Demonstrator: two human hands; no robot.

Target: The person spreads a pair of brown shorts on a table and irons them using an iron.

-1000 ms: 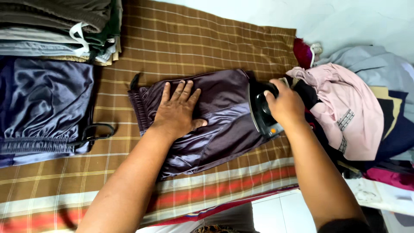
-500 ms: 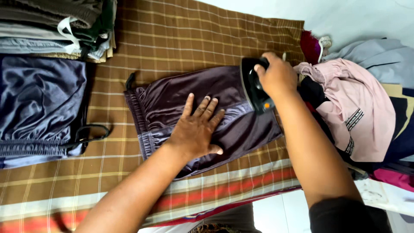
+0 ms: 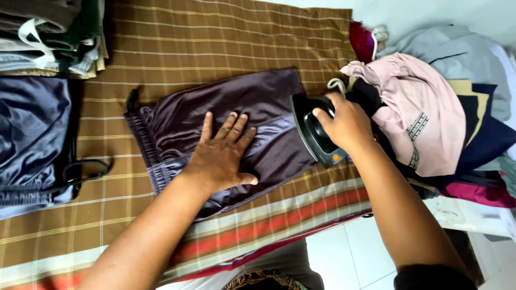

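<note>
On checked cloth (image 3: 215,48), glossy dark-purple shorts (image 3: 236,107).

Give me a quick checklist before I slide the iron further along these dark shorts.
1. Right hand grips the iron: ok.
2. Left hand flat on the dark shorts, apart from the iron: ok.
3. Fabric ahead of the iron smooth: not ok, folds show near the waistband.
4. Iron cord free: cannot tell.
5. Pink garment away from the iron: not ok, it lies right beside it.
</note>
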